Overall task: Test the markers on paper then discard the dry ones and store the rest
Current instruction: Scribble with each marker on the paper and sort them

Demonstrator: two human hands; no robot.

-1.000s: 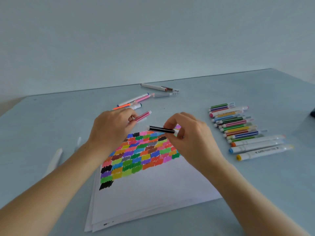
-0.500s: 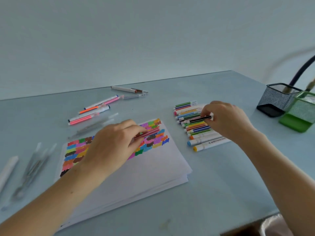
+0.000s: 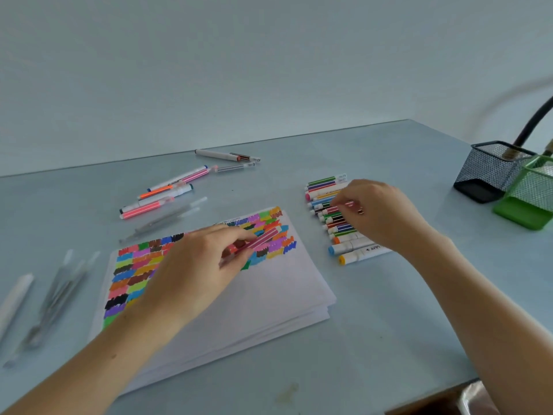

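A stack of white paper [image 3: 269, 298] lies on the table, its far part filled with colour swatches. My left hand [image 3: 194, 271] hovers over the swatches and pinches a pink striped marker [image 3: 264, 238] that points up and to the right. A row of capped markers [image 3: 327, 182] lies right of the paper. My right hand [image 3: 378, 214] rests over that row, and its curled fingertips pinch a pink-red striped marker [image 3: 336, 208] lying in the row. A black striped marker [image 3: 336, 219] lies just below it.
Loose markers [image 3: 167, 190] lie scattered behind the paper, and several blurred pale ones [image 3: 57, 292] lie at the far left. A black mesh holder [image 3: 490, 172] and a green mesh holder [image 3: 529, 205] stand at the right. The table's front edge runs along the bottom right.
My right hand carried the black striped marker from above the paper to the row and laid it there. It now pinches a pink-red one. My left hand sank towards the paper with its pink marker.
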